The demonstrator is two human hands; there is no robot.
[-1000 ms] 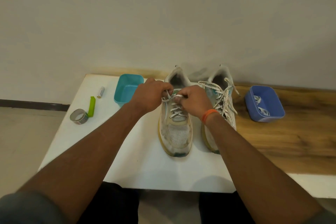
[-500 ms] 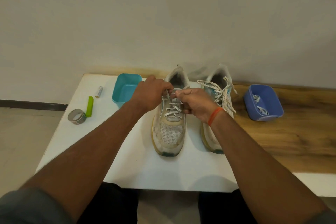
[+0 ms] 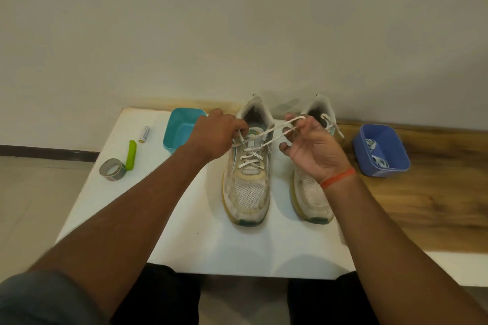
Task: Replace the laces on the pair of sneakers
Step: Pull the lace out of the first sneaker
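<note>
Two worn white sneakers stand side by side on the white table (image 3: 184,232), toes toward me. The left sneaker (image 3: 248,192) has its speckled white lace (image 3: 266,133) loosened at the top. My left hand (image 3: 215,137) grips one lace end beside the shoe's collar. My right hand (image 3: 311,148), palm up with an orange band on the wrist, holds the other lace end, which loops over its raised fingers above the right sneaker (image 3: 310,192). That shoe's laces are mostly hidden behind my right hand.
A teal tub (image 3: 179,129) stands left of the shoes. A blue tub (image 3: 380,150) holding white laces sits on the wooden surface (image 3: 422,206) at the right. A tape roll (image 3: 112,169), a green clip (image 3: 131,154) and a battery (image 3: 144,134) lie at the table's left.
My right hand has lifted away from the left sneaker's tongue to the right, turning palm up and drawing the lace out. My left hand stays at the shoe's collar.
</note>
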